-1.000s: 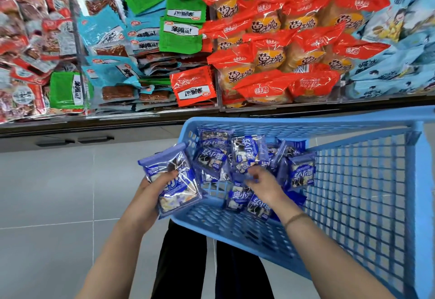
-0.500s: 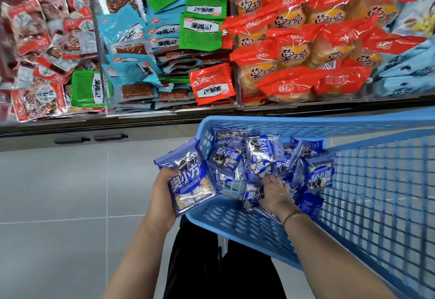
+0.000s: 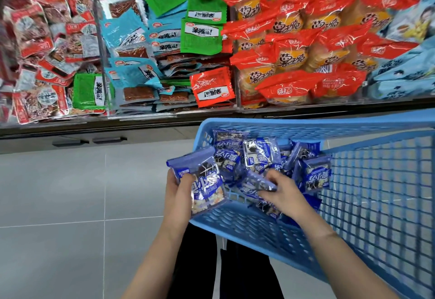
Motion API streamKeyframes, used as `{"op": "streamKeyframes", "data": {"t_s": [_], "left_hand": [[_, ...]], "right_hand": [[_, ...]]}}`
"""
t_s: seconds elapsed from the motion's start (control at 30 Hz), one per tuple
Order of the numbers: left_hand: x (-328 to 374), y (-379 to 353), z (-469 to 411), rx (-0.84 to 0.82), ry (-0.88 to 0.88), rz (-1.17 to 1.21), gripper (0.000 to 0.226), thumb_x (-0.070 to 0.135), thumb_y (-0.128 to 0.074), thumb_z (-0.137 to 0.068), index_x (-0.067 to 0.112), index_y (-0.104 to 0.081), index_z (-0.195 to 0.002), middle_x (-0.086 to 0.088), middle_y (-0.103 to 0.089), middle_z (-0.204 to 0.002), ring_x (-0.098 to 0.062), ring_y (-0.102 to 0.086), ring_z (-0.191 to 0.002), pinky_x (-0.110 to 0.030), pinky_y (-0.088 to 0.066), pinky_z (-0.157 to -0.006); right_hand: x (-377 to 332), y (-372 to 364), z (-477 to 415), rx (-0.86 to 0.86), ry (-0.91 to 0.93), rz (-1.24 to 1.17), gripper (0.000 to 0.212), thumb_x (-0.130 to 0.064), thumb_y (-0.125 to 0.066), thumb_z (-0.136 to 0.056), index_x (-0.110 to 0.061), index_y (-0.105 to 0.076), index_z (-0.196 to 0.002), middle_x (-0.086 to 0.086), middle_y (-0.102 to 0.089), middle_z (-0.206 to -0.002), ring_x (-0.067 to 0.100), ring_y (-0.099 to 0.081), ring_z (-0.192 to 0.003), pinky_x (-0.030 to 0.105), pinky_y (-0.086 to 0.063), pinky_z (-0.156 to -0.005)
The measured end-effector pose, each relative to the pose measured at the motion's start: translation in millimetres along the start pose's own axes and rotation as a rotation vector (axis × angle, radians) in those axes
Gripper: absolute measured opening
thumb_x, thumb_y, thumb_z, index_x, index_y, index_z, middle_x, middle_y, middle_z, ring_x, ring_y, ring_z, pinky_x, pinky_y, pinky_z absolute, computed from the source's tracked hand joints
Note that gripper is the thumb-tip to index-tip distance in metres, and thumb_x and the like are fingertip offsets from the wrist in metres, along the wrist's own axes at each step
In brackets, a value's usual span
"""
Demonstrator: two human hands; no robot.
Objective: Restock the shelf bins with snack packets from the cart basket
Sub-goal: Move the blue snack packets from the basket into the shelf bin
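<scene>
Where the right hand [image 3: 281, 191] was pressed palm-down into the pile half a second ago, it now pinches a crinkly blue packet [image 3: 260, 179] lifted above the heap in the perforated blue plastic cart basket [image 3: 367, 204]. The left hand [image 3: 180, 190] still clasps a glossy blue-and-clear snack packet [image 3: 202, 183] at the basket's corner, below the shelf bins [image 3: 164, 113].

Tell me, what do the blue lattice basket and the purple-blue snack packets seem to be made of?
The blue lattice basket: probably moulded plastic, matte; its walls form one even, uniformly coloured grid. The purple-blue snack packet in the left hand: apparently thin glossy plastic film; it wrinkles, reflects light, and is partly see-through.
</scene>
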State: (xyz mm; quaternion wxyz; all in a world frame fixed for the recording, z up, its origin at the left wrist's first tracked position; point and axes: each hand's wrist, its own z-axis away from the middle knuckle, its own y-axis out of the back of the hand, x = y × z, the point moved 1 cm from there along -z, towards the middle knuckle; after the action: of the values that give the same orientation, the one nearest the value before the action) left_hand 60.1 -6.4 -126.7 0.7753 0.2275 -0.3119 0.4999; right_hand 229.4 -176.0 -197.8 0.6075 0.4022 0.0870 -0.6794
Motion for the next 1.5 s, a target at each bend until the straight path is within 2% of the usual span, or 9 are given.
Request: {"op": "streamKeyframes", "data": {"t_s": [0.1, 0.37, 0.63, 0.73, 0.93, 1.07, 1.23, 1.33, 1.5], "left_hand": [[-6.1, -5.4, 3.9, 0.001, -0.116, -0.202, 0.023, 0.023, -0.055, -0.078, 0.026, -0.054, -0.101, 0.012, -0.071, -0.080, -0.007, -0.068, -0.072, -0.023, -0.053, -0.062], [-15.9, -15.1, 7.0, -0.133, -0.083, -0.505, 0.041, 0.035, -0.048, -0.066, 0.029, -0.050, -0.107, 0.013, -0.066, -0.088, -0.005, -0.062, -0.077, -0.010, -0.044, -0.064], [-13.3, -24.7, 12.9, -0.188, -0.043, -0.469, 0.031, 0.061, -0.057, -0.082, 0.037, -0.047, -0.100, 0.037, -0.054, -0.094, 0.023, -0.052, -0.082, -0.006, -0.038, -0.070], [-12.9, -21.9, 12.0, -0.228, 0.013, -0.458, 0.063, 0.066, -0.068, -0.056, 0.035, -0.049, -0.107, 0.019, -0.066, -0.104, 0.005, -0.064, -0.094, -0.022, -0.048, -0.083], [-1.8, 3.8, 12.1, -0.285, -0.020, -0.451, 0.070, 0.047, -0.077, -0.052, 0.029, -0.049, -0.114, 0.007, -0.072, -0.105, -0.012, -0.069, -0.097, -0.041, -0.053, -0.088], [-4.2, 19.8, 10.9, -0.223, 0.015, -0.325, 0.053, 0.018, -0.081, -0.069, 0.022, -0.052, -0.114, -0.003, -0.073, -0.103, -0.018, -0.072, -0.089, -0.034, -0.058, -0.073], [-9.9, 22.4, 10.1, -0.206, 0.004, -0.263, 0.048, 0.015, -0.080, -0.073, 0.025, -0.054, -0.113, 0.000, -0.074, -0.101, -0.018, -0.072, -0.087, -0.026, -0.058, -0.066], [-9.1, 19.7, 11.0, -0.167, -0.013, -0.296, 0.064, 0.043, -0.079, -0.054, 0.030, -0.054, -0.111, 0.004, -0.073, -0.101, -0.019, -0.071, -0.092, -0.042, -0.057, -0.081], [-9.3, 20.4, 11.9, -0.141, -0.022, -0.312, 0.060, 0.049, -0.077, -0.054, 0.037, -0.055, -0.108, 0.006, -0.074, -0.101, -0.019, -0.071, -0.091, -0.048, -0.055, -0.085]], "right_hand": [[-12.3, 28.0, 24.7, -0.071, 0.015, -0.283, 0.030, -0.010, -0.082, -0.069, -0.027, -0.060, -0.082, -0.027, -0.066, -0.076, -0.009, -0.058, -0.066, 0.004, -0.041, -0.063], [-35.3, 34.0, 21.4, -0.169, 0.019, -0.470, 0.027, -0.016, -0.078, -0.068, -0.035, -0.075, -0.086, -0.012, -0.074, -0.086, 0.002, -0.069, -0.080, 0.008, -0.049, -0.067], [-53.6, 0.7, 13.9, -0.121, -0.009, -0.363, 0.059, -0.053, -0.079, -0.056, -0.012, -0.065, -0.097, 0.011, -0.070, -0.093, 0.027, -0.066, -0.083, 0.042, -0.052, -0.078], [-58.4, -19.9, 15.7, -0.018, 0.034, -0.306, 0.052, -0.057, -0.075, -0.064, -0.016, -0.047, -0.080, 0.001, -0.051, -0.070, 0.011, -0.046, -0.057, 0.026, -0.038, -0.054], [-29.0, -25.1, 16.5, -0.224, -0.036, -0.432, 0.036, -0.060, -0.053, -0.081, -0.027, -0.057, -0.095, 0.005, -0.064, -0.097, 0.013, -0.067, -0.083, 0.029, -0.056, -0.078], [34.5, -2.6, -1.4, 0.081, -0.215, 0.081, 0.040, -0.041, -0.059, -0.088, -0.013, -0.057, -0.117, 0.005, -0.059, -0.117, 0.014, -0.055, -0.099, 0.027, -0.044, -0.092], [84.8, 4.7, -3.5, -0.070, -0.252, 0.676, 0.073, -0.039, -0.065, -0.084, -0.012, -0.030, -0.142, 0.005, -0.035, -0.141, 0.026, -0.032, -0.131, 0.038, -0.033, -0.109], [85.1, 1.4, -11.1, -0.077, -0.300, 0.660, 0.070, -0.043, -0.068, -0.080, -0.015, -0.037, -0.137, 0.005, -0.045, -0.136, 0.027, -0.040, -0.126, 0.040, -0.038, -0.105], [72.7, 4.2, -15.6, -0.177, -0.354, 0.412, 0.072, -0.031, -0.075, -0.076, -0.012, -0.043, -0.138, 0.008, -0.059, -0.124, 0.023, -0.057, -0.109, 0.032, -0.045, -0.097]]}}
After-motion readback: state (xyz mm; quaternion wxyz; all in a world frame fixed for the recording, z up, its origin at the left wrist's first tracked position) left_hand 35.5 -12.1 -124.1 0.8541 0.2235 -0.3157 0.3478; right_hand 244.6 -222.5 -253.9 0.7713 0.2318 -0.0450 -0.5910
